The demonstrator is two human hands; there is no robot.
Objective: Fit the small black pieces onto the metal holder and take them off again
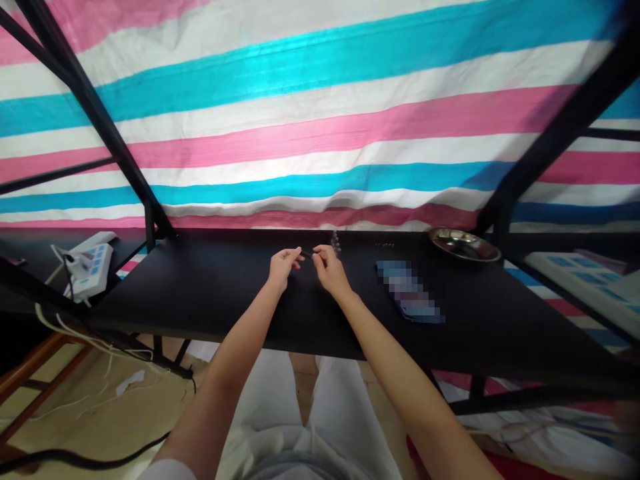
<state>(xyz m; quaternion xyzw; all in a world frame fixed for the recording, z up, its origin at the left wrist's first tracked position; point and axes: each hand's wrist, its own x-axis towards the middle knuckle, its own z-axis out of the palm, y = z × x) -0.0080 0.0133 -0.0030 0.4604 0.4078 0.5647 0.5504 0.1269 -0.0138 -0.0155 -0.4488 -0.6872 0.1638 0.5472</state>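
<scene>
Grey strip (307,254): runs crosswise, dipping slightly rightward.
Left hand (283,267): fingertips pinch one end.
Right hand (330,268): fingertips pinch the other.

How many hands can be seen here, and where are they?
2: the left hand and the right hand, close together above the black table, with a thin dark item between their fingertips.

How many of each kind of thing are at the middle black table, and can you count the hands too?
Left hand: 1
Right hand: 1
Thin dark piece between the hands: 1
Bumpy clear cluster: 1
Blurred bluish flat thing: 1
Shiny metal dish: 1
Total: 6, leaving out the row of tiny things, too small to count.
</scene>
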